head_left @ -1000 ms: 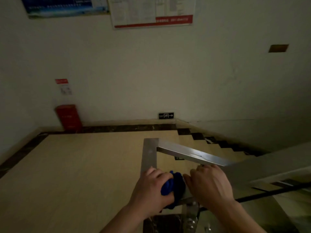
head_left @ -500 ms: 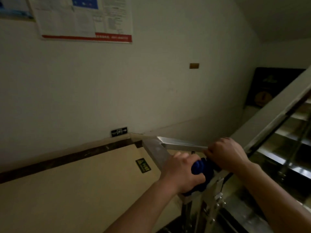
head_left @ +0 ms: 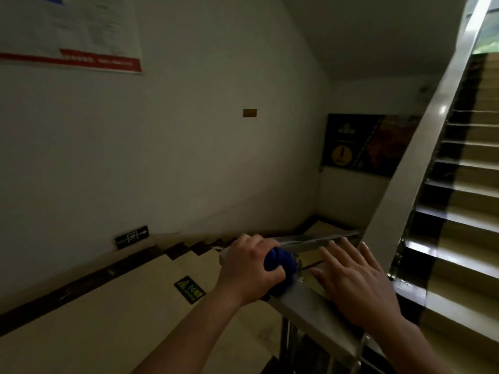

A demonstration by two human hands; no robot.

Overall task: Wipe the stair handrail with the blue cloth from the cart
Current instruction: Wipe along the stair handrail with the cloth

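- Cloth (head_left: 280, 263): blue, bunched into a tight wad, sitting on top of the flat metal rail (head_left: 310, 306) near its corner.
- Left hand (head_left: 249, 268): fingers curled round the cloth and clamped on it.
- Right hand (head_left: 359, 287): palm down over the rail, just right of the cloth, fingers straight and spread apart. Whether it touches the rail cannot be told.

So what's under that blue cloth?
The shiny metal handrail is under the blue cloth, which the left hand grips and presses onto it. The cloth and hand cover that bit of rail, so its surface there cannot be seen.
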